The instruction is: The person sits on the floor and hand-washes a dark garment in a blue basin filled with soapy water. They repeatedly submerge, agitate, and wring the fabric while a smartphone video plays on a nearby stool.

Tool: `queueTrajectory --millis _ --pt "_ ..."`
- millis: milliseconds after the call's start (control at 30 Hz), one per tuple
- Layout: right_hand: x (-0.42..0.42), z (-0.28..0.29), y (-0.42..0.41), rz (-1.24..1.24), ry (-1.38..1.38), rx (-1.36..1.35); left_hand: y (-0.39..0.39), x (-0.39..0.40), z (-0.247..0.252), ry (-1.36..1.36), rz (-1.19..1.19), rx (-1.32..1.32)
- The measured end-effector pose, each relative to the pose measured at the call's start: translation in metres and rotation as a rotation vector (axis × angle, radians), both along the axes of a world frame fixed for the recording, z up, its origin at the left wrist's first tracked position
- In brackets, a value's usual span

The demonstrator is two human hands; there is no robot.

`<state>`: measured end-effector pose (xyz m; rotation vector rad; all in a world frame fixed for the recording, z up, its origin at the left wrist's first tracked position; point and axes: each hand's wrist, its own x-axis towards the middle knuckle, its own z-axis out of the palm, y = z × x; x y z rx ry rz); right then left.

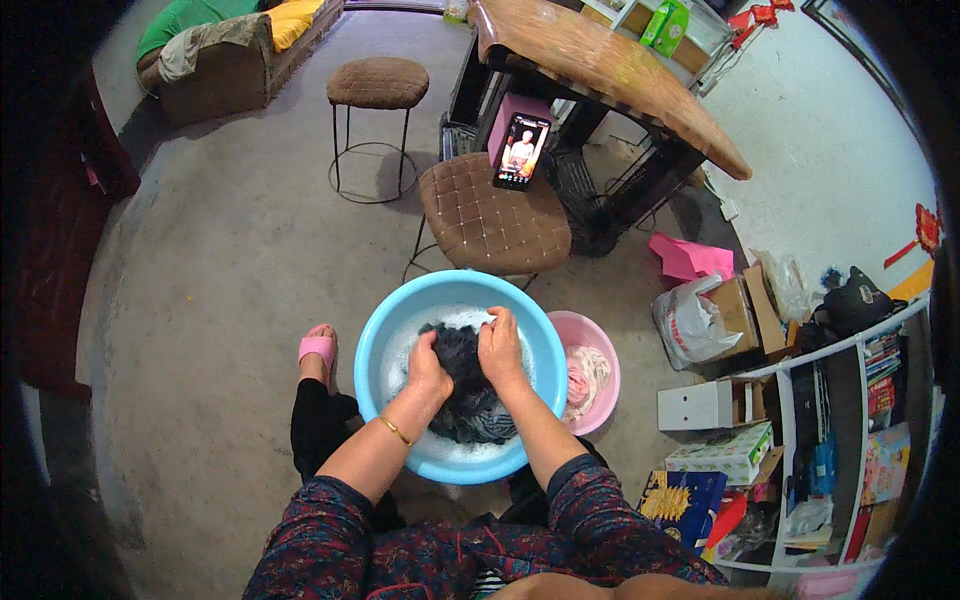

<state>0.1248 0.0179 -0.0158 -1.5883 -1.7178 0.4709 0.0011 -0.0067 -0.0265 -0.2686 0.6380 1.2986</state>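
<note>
A light blue plastic basin (367,375) stands before me with sudsy water inside. Dark wet cloth (469,390), partly striped, lies bunched in the suds. My left hand (429,375) grips the cloth on its left side, thumb uppermost, with a gold-coloured bangle on the wrist. On the right side, my right hand (500,346) has its fingers curled at the cloth's upper edge; the fingertips are partly hidden. A pink basin (609,375) holding pale pink and cream cloth sits right beside the blue one, partly behind it.
Just beyond the basin is a brown padded stool (491,225) with a lit smartphone (523,150) leaning on a pink box. Another stool (377,82) stands farther back. Boxes, a plastic bag (694,322) and a white shelf (784,450) line the right side. A wooden tabletop (622,67) juts overhead.
</note>
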Motion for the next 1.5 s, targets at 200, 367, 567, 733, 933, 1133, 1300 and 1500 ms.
queueTrajectory --millis 200,367,567,733,933,1133,1300,1500 --pt "0.003 0.003 -0.017 0.106 -0.514 -0.323 0.005 -0.006 -0.022 0.539 0.129 -0.017" --pt "0.003 -0.027 -0.019 0.173 -0.669 -0.518 -0.008 0.011 -0.037 0.859 -0.154 -0.139" --pt "-0.015 -0.018 -0.009 0.175 0.022 -0.381 -0.003 0.008 -0.032 0.372 -0.235 -0.139" --pt "-0.046 0.056 -0.049 0.36 0.106 -0.197 -0.003 -0.018 -0.017 -0.002 -0.224 -0.003" --pt "-0.054 0.058 -0.057 0.311 -0.046 -0.084 -0.016 -0.01 -0.041 -0.103 -0.174 0.043" --pt "-0.028 0.031 -0.015 0.036 -0.157 -0.068 -0.011 0.011 -0.009 0.202 -0.199 -0.17" --pt "-0.051 0.051 -0.046 0.268 -0.148 -0.082 -0.013 -0.003 -0.039 0.157 -0.171 -0.003" --pt "-0.015 0.027 -0.015 0.01 -0.161 -0.024 -0.014 0.01 0.007 0.172 -0.223 -0.065"
